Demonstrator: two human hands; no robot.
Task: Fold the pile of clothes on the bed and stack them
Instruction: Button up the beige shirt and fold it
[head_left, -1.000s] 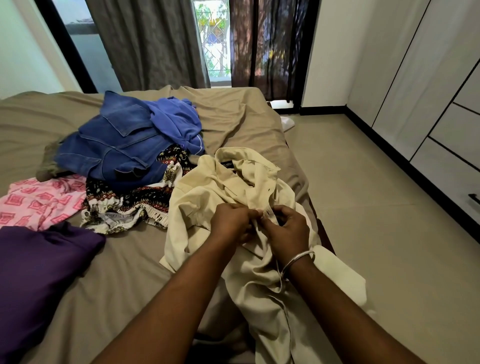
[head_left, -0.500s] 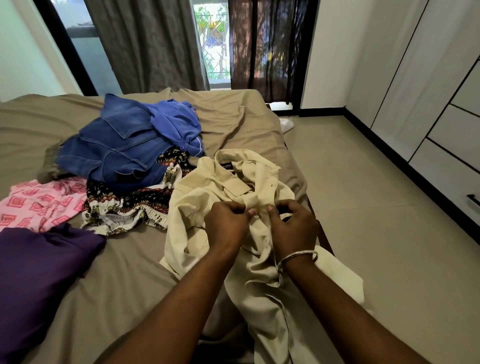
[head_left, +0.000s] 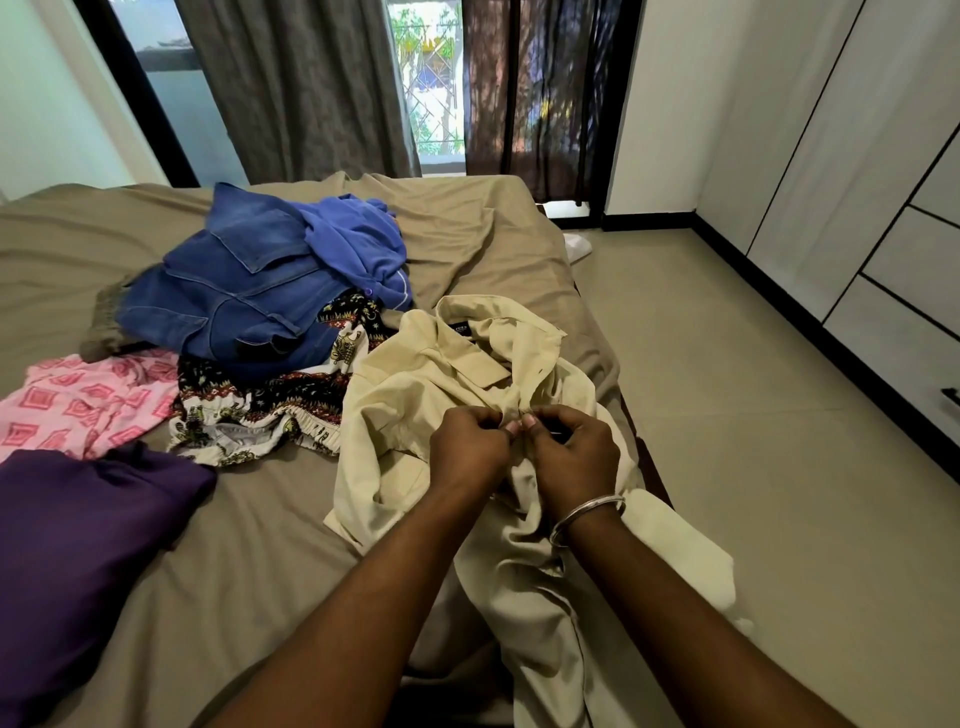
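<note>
Both hands, left and right, pinch the cream shirt front, fingertips together, on the bed.

We list: bed, tan sheet, bearing cream shirt, purple garment, pink printed cloth, patterned skirt under blue denim pile

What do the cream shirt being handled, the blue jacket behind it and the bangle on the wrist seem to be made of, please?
Cream shirt: looks like thin, matte woven cotton or a blend, since it creases softly. Blue jacket: most likely denim, with faded patches and stitched seams. Bangle: appears to be polished, silvery metal, judging by its bright glint.
</note>
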